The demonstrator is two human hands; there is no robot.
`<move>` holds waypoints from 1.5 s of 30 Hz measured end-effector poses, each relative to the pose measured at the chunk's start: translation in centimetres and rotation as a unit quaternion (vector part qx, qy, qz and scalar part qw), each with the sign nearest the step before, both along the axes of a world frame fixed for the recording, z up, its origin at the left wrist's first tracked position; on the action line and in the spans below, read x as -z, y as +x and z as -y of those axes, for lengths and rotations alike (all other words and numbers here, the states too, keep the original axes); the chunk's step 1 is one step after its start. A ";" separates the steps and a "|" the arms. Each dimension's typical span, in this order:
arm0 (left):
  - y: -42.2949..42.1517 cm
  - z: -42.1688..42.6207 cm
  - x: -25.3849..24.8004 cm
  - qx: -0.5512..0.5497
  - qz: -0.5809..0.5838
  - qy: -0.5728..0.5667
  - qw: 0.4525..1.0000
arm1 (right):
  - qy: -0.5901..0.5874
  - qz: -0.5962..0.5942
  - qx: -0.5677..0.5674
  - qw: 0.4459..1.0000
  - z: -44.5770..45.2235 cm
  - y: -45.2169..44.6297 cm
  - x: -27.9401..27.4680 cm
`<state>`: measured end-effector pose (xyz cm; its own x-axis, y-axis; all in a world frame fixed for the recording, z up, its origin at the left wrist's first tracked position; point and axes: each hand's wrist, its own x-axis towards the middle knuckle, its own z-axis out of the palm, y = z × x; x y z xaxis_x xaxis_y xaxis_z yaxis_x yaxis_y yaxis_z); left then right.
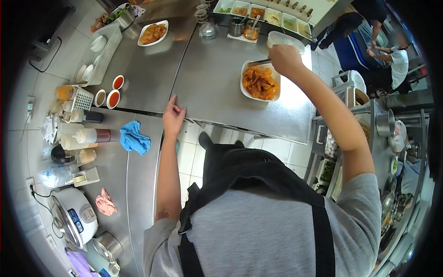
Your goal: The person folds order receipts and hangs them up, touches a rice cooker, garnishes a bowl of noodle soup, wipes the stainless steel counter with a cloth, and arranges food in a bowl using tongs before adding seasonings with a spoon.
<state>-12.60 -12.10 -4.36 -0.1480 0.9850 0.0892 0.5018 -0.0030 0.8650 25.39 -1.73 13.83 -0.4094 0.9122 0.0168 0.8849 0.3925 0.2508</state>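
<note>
My right hand is closed around a narrow metal utensil; whether it is a spoon or tongs I cannot tell. Its far end reaches over the rim of a white square bowl filled with glossy orange-brown strips of food. Just behind that hand sits a translucent plastic tub. My left hand rests at the front edge of the steel table, index finger stretched out and the others loosely bent, holding nothing.
A white plate of fried food and sauce cups stand to the left. Topping trays and sauce jars line the back. Squeeze bottles, a blue cloth and a rice cooker occupy the left counter. Other people are at far right.
</note>
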 end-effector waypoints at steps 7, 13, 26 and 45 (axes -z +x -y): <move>0.0 -0.1 0.2 0.002 -0.009 0.022 1.000 | 0.009 -0.045 0.028 0.999 3.2 1.4 -2.8; 0.2 0.1 0.3 -0.007 0.001 0.022 1.000 | -0.034 -0.202 0.109 0.973 7.2 5.2 -5.5; 0.1 -0.1 1.2 -0.001 -0.016 0.027 0.999 | -0.161 -0.420 0.281 0.848 12.3 10.3 1.6; 8.9 10.5 -7.7 0.116 0.450 -0.105 0.879 | -0.206 -0.543 -0.048 0.813 18.1 -14.0 3.7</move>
